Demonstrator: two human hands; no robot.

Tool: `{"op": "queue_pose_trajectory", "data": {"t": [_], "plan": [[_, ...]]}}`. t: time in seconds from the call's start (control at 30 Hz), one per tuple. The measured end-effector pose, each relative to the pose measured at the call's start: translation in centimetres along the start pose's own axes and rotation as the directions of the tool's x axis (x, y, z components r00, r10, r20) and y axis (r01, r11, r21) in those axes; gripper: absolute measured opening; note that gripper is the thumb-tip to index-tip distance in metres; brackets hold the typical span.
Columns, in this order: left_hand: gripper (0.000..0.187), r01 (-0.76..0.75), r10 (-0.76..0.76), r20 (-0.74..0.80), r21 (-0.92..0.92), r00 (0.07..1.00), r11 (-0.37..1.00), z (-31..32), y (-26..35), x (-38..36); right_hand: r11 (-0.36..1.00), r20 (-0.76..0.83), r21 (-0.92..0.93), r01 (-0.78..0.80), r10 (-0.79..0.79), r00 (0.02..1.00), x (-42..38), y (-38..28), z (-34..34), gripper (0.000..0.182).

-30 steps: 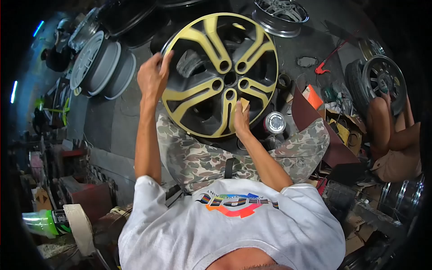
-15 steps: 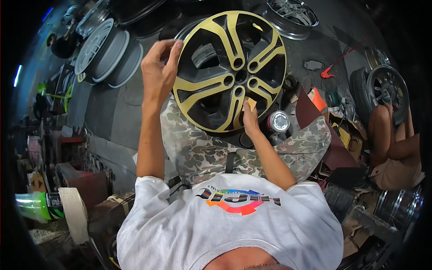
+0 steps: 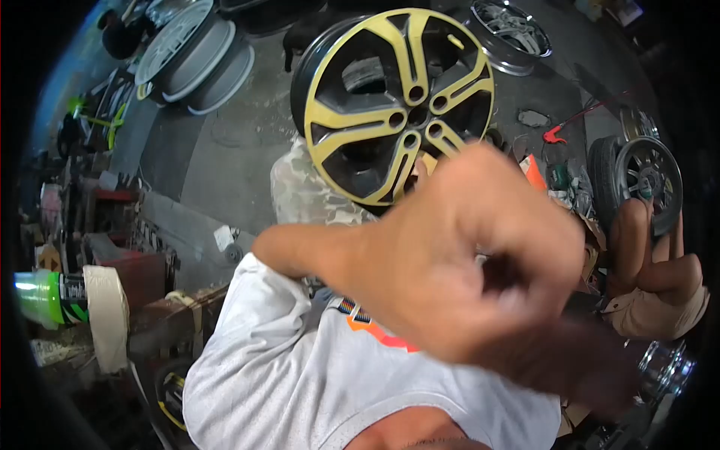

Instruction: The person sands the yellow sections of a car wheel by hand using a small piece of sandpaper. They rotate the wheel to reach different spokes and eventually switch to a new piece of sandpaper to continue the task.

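Note:
Close to the camera, my left hand point(image 3: 442, 255) is large and blurred, its fingers curled into a loose fist with nothing visible in the hollow. It is raised in front of my chest and covers my right forearm. Behind it, a little of my right hand point(image 3: 421, 174) shows at the lower spokes of the wheel rim point(image 3: 341, 120). A small yellow piece, apparently sandpaper point(image 3: 430, 161), is held there against the rim. The rim has yellow-gold spoke faces and black recesses, and it leans tilted by my camouflage-clad legs point(image 3: 300, 180).
Silver rims point(image 3: 184, 60) are stacked at upper left, and a chrome rim point(image 3: 510, 34) lies at upper right. A red-handled tool point(image 3: 555, 135) is on the floor. At right another person's hand point(image 3: 645, 187) touches a dark wheel point(image 3: 651, 169). A green-banded bottle point(image 3: 49, 296) is at lower left.
My left hand has left the rim's left edge and swung toward the camera and to the right, its fingers curling. My right hand stays at the lower spokes. The view has shifted slightly.

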State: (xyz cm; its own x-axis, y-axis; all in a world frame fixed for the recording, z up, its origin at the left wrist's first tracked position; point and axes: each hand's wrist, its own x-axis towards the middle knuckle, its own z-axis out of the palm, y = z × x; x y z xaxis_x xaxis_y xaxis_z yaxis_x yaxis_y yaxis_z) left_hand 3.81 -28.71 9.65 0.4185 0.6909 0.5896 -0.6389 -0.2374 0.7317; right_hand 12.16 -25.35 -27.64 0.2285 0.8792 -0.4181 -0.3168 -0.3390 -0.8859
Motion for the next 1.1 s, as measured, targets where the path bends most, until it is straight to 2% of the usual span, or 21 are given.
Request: {"op": "queue_pose_trajectory", "data": {"t": [0.03, 0.07, 0.1, 0.17, 0.27, 0.3, 0.43, 0.5, 0.53, 0.57, 0.6, 0.63, 0.67, 0.77, 0.8, 0.83, 0.9, 0.93, 0.97, 1.03, 1.1], "plan": [[0.029, -0.126, 0.130, 0.261, -0.032, 0.957, 0.992, -0.8, -0.3, 0.2, 1.000, -0.017, -0.010, -0.009, 0.009, 1.000, 1.1, -1.3, 0.4, 0.042], [0.029, -0.112, 0.123, 0.268, -0.056, 0.956, 0.992, -0.8, 0.1, 0.0, 0.999, -0.049, -0.023, -0.037, 0.036, 0.998, 1.5, -1.7, -0.2, 0.042], [0.030, -0.037, 0.031, 0.270, 0.016, 0.962, 0.999, -0.7, 1.0, -0.2, 1.000, 0.021, 0.014, 0.002, -0.002, 1.000, 4.5, 2.1, -1.4, 0.041], [0.031, 0.111, -0.153, 0.271, 0.166, 0.950, 0.980, -0.7, 3.5, -0.5, 0.995, 0.043, 0.025, 0.096, -0.097, 0.994, 5.6, 3.8, -1.7, 0.042], [0.034, 0.335, -0.430, 0.177, 0.401, 0.885, 0.853, -0.5, 5.9, -1.2, 0.993, 0.069, -0.040, 0.111, -0.108, 0.992, 4.7, 2.5, -2.1, 0.040], [0.034, 0.348, -0.439, 0.165, 0.398, 0.883, 0.849, -0.4, 5.9, -1.5, 0.992, 0.077, -0.021, 0.127, -0.125, 0.989, 4.8, 2.5, -1.9, 0.036], [0.033, 0.220, -0.297, 0.118, 0.433, 0.947, 0.874, -0.4, 5.8, -2.3, 0.994, 0.039, -0.002, 0.108, -0.108, 0.993, 4.6, 2.4, -1.5, 0.040], [0.033, 0.153, -0.220, 0.100, 0.447, 0.971, 0.881, -0.4, 5.6, -2.7, 0.992, 0.032, -0.127, 0.011, -0.007, 0.999, 3.1, 0.2, -1.7, 0.041], [0.032, 0.115, -0.185, 0.111, 0.458, 0.976, 0.881, -0.7, 5.5, -2.7, 0.993, -0.009, -0.115, 0.017, -0.018, 1.000, 1.6, 0.7, -1.7, 0.043], [0.032, 0.018, -0.103, 0.147, 0.492, 0.984, 0.870, -1.6, 5.0, -2.0, 0.991, -0.023, -0.104, 0.084, -0.087, 0.996, 2.0, -0.3, -1.3, 0.045], [0.032, -0.079, -0.034, 0.202, 0.524, 0.979, 0.848, -2.8, 4.8, -1.1, 0.997, -0.052, -0.038, 0.067, -0.069, 0.996, 3.4, 1.5, -1.3, 0.046], [0.032, -0.157, 0.024, 0.240, 0.550, 0.970, 0.821, -3.8, 4.9, -0.5, 0.997, -0.005, -0.010, 0.082, -0.082, 0.997, 3.3, 1.1, -1.4, 0.046], [0.032, -0.214, 0.080, 0.251, 0.570, 0.965, 0.793, -4.3, 5.0, -0.3, 0.983, -0.043, -0.104, 0.150, -0.155, 0.987, 2.4, 0.0, -1.3, 0.042], [0.031, -0.285, 0.210, 0.194, 0.597, 0.958, 0.750, -3.8, 5.0, -1.6, 0.993, -0.056, -0.050, 0.109, -0.112, 0.992, 1.6, -0.8, -1.7, 0.041], [0.031, -0.282, 0.236, 0.156, 0.594, 0.959, 0.753, -3.3, 4.9, -2.4, 0.975, -0.026, -0.176, 0.139, -0.146, 0.989, 0.2, -2.3, -2.4, 0.040], [0.031, -0.291, 0.265, 0.133, 0.590, 0.955, 0.753, -3.0, 4.7, -2.8, 0.999, -0.021, -0.037, 0.038, -0.039, 0.999, -0.1, -3.3, -2.6, 0.039], [0.031, -0.380, 0.354, 0.167, 0.600, 0.920, 0.704, -3.9, 4.2, -2.1, 0.990, 0.018, 0.137, 0.033, -0.036, 0.999, -0.3, -4.5, -2.9, 0.034], [0.030, -0.377, 0.154, 0.402, 0.567, 0.903, 0.733, -5.7, 4.4, -1.8, 0.977, 0.038, 0.213, 0.012, -0.021, 0.999, -0.9, -5.6, -3.2, 0.029], [0.029, -0.354, -0.054, 0.601, 0.539, 0.797, 0.764, -8.0, 4.6, -1.6, 0.977, 0.033, 0.211, 0.014, -0.021, 0.999, -1.5, -6.4, -3.8, 0.029], [0.023, -0.173, -0.207, 0.635, 0.482, 0.744, 0.859, -10.7, 3.0, -0.7, 0.957, 0.120, 0.288, 0.016, -0.052, 0.991, -1.9, -7.8, -4.9, 0.030], [0.017, 0.004, -0.461, 0.416, 0.739, 0.784, 0.674, -12.5, 3.0, 0.9, 0.954, 0.124, 0.299, 0.020, -0.060, 0.991, -2.2, -8.9, -5.8, 0.025]]}}
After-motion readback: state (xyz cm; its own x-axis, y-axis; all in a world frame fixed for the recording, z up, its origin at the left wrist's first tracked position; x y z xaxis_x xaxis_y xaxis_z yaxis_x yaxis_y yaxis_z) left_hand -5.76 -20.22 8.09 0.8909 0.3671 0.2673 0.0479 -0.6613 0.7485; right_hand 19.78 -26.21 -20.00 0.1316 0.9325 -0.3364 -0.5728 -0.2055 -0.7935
